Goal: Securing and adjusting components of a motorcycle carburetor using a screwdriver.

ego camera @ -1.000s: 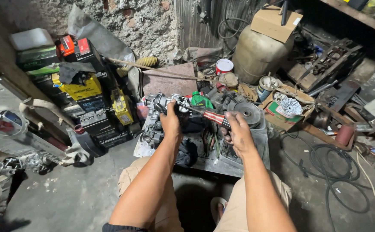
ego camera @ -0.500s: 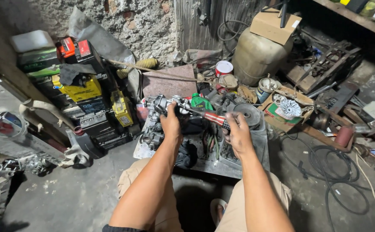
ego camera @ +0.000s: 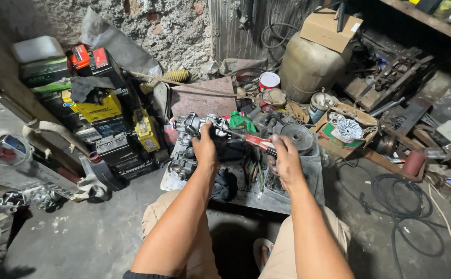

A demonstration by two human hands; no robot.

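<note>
Working a long red-handled tool [ego camera: 254, 138] into a grimy metal engine part [ego camera: 186, 144], a person sits low on a concrete floor with both bare forearms stretched forward. The left hand [ego camera: 205, 147] is closed over the top of the engine part, pinning it where the tool's tip meets it. The right hand [ego camera: 286, 160] is wrapped around the tool's grip, a little apart from the left and level with it. Both rest over a cluttered metal tray [ego camera: 308, 178] just ahead of the knees. Beyond the right hand lies a round grey pulley disc [ego camera: 296, 136]; further off stands a dented metal tank [ego camera: 308, 64]. Out past the left hand, old batteries [ego camera: 93, 106] are stacked against a rough wall. This looks like the loosening or tightening of a fastener, midway. Turning it further would call for a firm hold on the part while the handle swings.
</note>
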